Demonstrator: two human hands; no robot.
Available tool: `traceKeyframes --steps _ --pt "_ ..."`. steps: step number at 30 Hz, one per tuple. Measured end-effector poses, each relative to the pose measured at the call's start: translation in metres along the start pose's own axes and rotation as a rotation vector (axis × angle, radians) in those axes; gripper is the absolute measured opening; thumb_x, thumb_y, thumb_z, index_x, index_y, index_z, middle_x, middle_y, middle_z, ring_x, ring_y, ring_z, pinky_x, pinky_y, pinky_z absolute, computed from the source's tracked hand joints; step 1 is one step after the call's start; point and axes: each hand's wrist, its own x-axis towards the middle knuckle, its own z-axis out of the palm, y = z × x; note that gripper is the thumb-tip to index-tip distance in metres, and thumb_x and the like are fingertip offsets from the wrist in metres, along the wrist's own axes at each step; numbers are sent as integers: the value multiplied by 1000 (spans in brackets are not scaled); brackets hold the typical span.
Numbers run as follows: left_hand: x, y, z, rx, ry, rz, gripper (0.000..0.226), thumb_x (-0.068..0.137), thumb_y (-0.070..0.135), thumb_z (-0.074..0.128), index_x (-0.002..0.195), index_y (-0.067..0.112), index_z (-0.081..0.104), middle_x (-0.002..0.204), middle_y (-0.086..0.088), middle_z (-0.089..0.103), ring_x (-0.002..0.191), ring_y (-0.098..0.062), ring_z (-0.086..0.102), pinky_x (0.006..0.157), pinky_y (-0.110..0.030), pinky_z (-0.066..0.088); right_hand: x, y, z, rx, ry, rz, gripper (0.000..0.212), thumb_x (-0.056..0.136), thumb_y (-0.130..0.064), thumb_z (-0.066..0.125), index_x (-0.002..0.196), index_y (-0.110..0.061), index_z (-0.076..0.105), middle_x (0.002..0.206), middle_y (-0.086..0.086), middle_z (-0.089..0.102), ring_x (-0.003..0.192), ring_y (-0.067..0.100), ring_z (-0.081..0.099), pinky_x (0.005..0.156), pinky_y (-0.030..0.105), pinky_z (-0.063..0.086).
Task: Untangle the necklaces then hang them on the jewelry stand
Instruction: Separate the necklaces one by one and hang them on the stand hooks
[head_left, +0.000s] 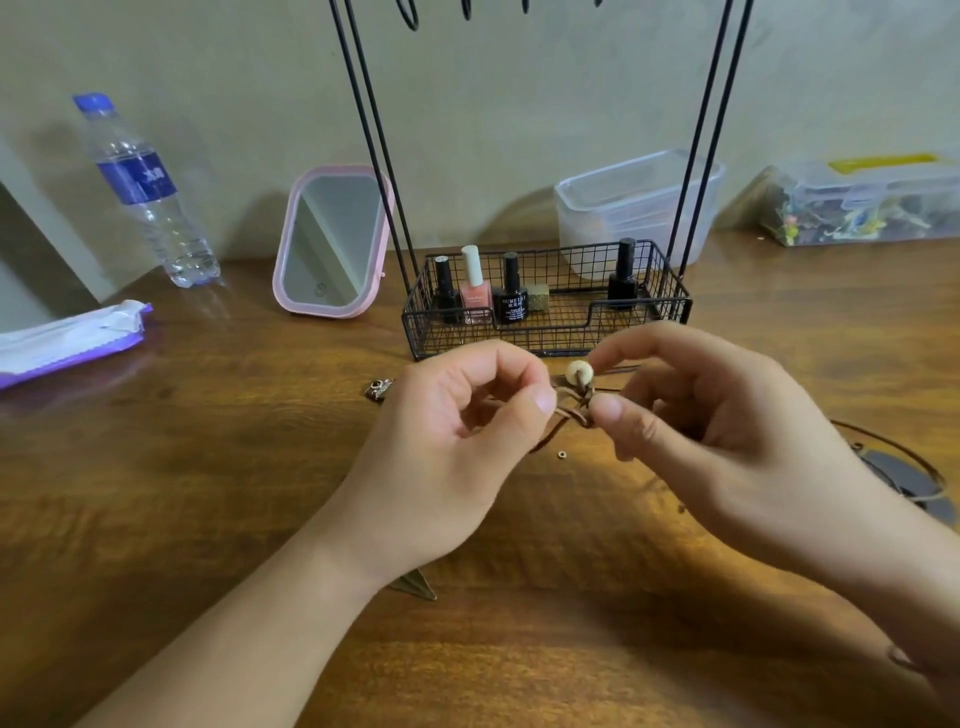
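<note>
Both hands hover above the wooden desk (208, 467), just in front of the jewelry stand (545, 306). Left hand (457, 441) pinches the brown cord necklaces (569, 410) between thumb and forefinger; right hand (717, 415) pinches the same tangle beside a cream bead (579, 372). Inside the stand's wire basket stand 4 nail polish bottles (475, 286). Left of the stand sit a pink mirror (332, 244) and a water bottle (145, 192).
</note>
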Motion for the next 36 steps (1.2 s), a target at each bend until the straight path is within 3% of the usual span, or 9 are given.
traceKeyframes --steps 2,8,13,17,22,27,32,36 --pt "1 -1 -1 -38 3 -3 15 91 28 56 85 17 65 77 -9 62 73 -25 57 66 -30 49 -1 -3 -2 -75 36 -66 19 89 -38 65 105 -29 59 69 0 63 47 18 49 43 30 40" --pt "1 -4 -2 -182 18 -25 11 94 24 56 89 16 61 83 -22 62 76 -23 64 71 -26 52 -3 -3 -2 -88 37 -103 10 83 -29 69 90 -26 62 71 2 64 53 28 54 46 39 45" --pt "1 -6 -1 -268 41 -22 11 95 26 51 89 23 59 89 -14 68 80 -20 68 75 -33 57 -3 -3 -1 -61 2 -116 5 89 -29 63 91 -24 63 62 1 59 47 19 49 42 31 38" --pt "1 -6 -1 -323 43 -31 14 99 21 49 88 22 56 93 -5 71 76 -19 68 74 -31 56 -2 -3 0 -90 37 -100 6 91 -27 60 87 -24 64 61 1 59 48 15 49 44 30 40" --pt "2 -4 -2 -464 32 -87 15 99 16 37 89 15 48 95 -11 71 77 -21 65 75 -33 55 -1 -3 -1 -145 61 -77 12 92 -26 62 80 -25 66 56 -11 53 45 6 44 44 11 31" --pt "3 -3 0 -487 42 -94 29 100 20 33 84 27 56 93 -16 73 75 -23 67 71 -32 54 -2 -5 -3 -145 5 -84 12 90 -27 61 80 -23 66 55 -1 54 46 8 42 44 19 33" --pt "4 -2 0 -488 60 -136 16 99 24 33 91 17 44 84 -15 73 65 -22 65 62 -28 52 -2 -4 -2 -172 -30 -110 8 90 -26 62 83 -26 65 57 -5 54 47 10 45 45 18 35" --pt "2 -1 -1 -484 32 -224 12 96 26 41 92 16 46 81 -13 71 60 -23 63 55 -26 48 -2 -2 -1 -168 -16 -111 10 93 -25 63 84 -26 64 57 -3 54 47 9 45 44 18 35"
